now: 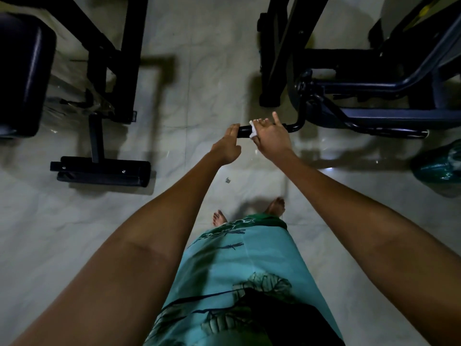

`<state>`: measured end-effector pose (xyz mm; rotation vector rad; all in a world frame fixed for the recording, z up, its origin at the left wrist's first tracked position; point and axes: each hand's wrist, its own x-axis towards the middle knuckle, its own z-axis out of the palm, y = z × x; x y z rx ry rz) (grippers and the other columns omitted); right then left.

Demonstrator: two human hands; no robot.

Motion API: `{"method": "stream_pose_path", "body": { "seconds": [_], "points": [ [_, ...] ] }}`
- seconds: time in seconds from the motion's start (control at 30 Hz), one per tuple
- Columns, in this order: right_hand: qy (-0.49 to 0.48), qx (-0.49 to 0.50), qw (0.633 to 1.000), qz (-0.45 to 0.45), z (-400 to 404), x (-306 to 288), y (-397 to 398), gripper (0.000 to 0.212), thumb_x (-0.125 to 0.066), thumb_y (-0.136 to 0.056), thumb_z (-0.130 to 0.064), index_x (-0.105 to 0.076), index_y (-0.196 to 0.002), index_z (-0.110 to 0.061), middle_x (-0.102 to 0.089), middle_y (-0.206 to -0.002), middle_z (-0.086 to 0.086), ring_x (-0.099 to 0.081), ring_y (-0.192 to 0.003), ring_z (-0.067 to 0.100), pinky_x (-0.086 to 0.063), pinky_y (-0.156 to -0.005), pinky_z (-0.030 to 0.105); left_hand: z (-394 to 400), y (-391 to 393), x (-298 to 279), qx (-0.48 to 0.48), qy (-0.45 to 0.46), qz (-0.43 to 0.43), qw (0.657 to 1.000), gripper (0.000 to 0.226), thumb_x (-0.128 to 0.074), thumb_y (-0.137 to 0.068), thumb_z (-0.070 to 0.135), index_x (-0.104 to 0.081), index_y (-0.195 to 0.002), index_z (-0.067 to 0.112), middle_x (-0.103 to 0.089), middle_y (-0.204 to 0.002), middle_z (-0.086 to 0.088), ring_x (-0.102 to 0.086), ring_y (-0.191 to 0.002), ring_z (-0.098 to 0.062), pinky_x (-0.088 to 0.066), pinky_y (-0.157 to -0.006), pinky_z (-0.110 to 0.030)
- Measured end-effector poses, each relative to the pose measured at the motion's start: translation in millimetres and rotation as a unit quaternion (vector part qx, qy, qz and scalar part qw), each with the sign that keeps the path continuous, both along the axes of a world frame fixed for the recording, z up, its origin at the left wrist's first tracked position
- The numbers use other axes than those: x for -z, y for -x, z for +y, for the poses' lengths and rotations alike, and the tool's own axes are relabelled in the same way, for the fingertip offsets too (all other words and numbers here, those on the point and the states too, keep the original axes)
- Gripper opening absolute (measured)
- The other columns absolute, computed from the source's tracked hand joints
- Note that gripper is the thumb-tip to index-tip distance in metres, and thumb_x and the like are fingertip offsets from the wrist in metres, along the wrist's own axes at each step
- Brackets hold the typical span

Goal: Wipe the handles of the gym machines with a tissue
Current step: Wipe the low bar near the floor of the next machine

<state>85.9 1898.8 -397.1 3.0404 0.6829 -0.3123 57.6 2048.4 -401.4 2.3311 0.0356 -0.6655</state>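
A black handle [244,131] sticks out to the left from the dark gym machine [369,96] at the right. My right hand [270,136] wraps over this handle with a white tissue [253,130] pressed against it; the forefinger points up. My left hand [227,144] touches the free left end of the handle with its fingertips, fingers fairly straight, holding nothing. Most of the tissue is hidden under my right hand.
A black weight bench [22,71] with a padded seat and a floor foot [102,169] stands at the left. A green plastic bag [439,163] lies at the right edge. The pale tiled floor [199,71] runs between the machines. My bare feet [249,213] show below.
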Motion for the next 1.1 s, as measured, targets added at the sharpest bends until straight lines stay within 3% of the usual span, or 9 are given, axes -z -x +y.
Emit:
{"method": "stream_pose_path", "body": {
  "seconds": [0.23, 0.33, 0.47, 0.6, 0.83, 0.97, 1.1],
  "points": [
    [-0.048, 0.051, 0.989, 0.127, -5.5, -24.7, -8.9, 0.04, -0.036, -0.098, -0.022, -0.046, -0.136, -0.015, -0.053, -0.133, 0.013, -0.043, -0.126, 0.032, -0.02, -0.11, 0.039, 10.4, 6.1, -26.5, 0.055, -0.039, 0.028, 0.997, 0.07, -0.047, -0.093, 0.007, -0.006, -0.151, 0.007, -0.009, -0.159, -0.01, -0.026, -0.141, -0.03, -0.027, -0.111, -0.034],
    [-0.086, 0.089, 0.98, 0.154, -10.4, -43.9, -12.1, 0.033, -0.039, -0.095, -0.022, -0.06, -0.12, -0.015, -0.06, -0.12, 0.015, -0.047, -0.119, 0.038, -0.036, -0.097, 0.041, 23.3, 4.1, -36.5, 0.105, -0.083, 0.031, 0.991, 0.07, -0.047, -0.093, 0.012, -0.009, -0.151, 0.011, -0.013, -0.158, -0.007, -0.033, -0.137, -0.03, -0.031, -0.109, -0.04],
    [-0.112, 0.125, 0.973, 0.156, -14.0, -69.2, -13.8, 0.03, -0.049, -0.09, -0.019, -0.065, -0.114, -0.012, -0.062, -0.114, 0.019, -0.055, -0.108, 0.036, -0.045, -0.083, 0.036, 39.0, -7.4, -57.3, 0.147, -0.129, 0.009, 0.981, 0.066, -0.046, -0.095, 0.016, -0.011, -0.151, 0.014, -0.014, -0.159, -0.005, -0.027, -0.141, -0.025, -0.027, -0.113, -0.04],
    [-0.153, 0.162, 0.963, 0.149, -17.1, -80.0, -19.9, 0.023, -0.052, -0.088, -0.019, -0.068, -0.1, -0.009, -0.065, -0.098, 0.018, -0.059, -0.095, 0.035, -0.048, -0.076, 0.037, 45.2, -26.3, -74.2, 0.169, -0.174, -0.004, 0.97, 0.066, -0.046, -0.095, 0.021, -0.012, -0.151, 0.014, -0.016, -0.158, -0.005, -0.027, -0.141, -0.024, -0.027, -0.113, -0.04],
    [-0.167, 0.189, 0.957, 0.145, -30.3, -96.6, -44.1, 0.02, -0.053, -0.089, -0.022, -0.068, -0.095, -0.01, -0.06, -0.082, 0.009, -0.056, -0.081, 0.024, -0.037, -0.066, 0.027, 24.5, -71.2, -87.0, 0.236, -0.198, -0.004, 0.951, 0.067, -0.048, -0.096, 0.023, -0.013, -0.151, 0.011, -0.02, -0.156, -0.009, -0.029, -0.14, -0.025, -0.028, -0.112, -0.04],
    [-0.174, 0.207, 0.951, 0.151, -49.7, -95.6, -72.3, 0.021, -0.053, -0.09, -0.02, -0.067, -0.091, -0.005, -0.062, -0.083, 0.014, -0.058, -0.082, 0.027, -0.034, -0.063, 0.028, 10.1, -112.8, -93.3, 0.289, -0.24, -0.027, 0.926, 0.064, -0.047, -0.096, 0.027, -0.017, -0.15, 0.012, -0.025, -0.154, -0.01, -0.032, -0.138, -0.026, -0.03, -0.109, -0.038],
    [-0.188, 0.257, 0.936, 0.153, -65.8, -84.2, -100.1, 0.023, -0.054, -0.089, -0.026, -0.063, -0.08, -0.007, -0.063, -0.082, 0.014, -0.059, -0.083, 0.03, -0.043, -0.067, 0.035, -5.2, -147.4, -95.1, 0.358, -0.293, -0.036, 0.886, 0.063, -0.046, -0.096, 0.029, -0.017, -0.15, 0.012, -0.029, -0.152, -0.011, -0.036, -0.136, -0.028, -0.031, -0.107, -0.04]
  ]
}}
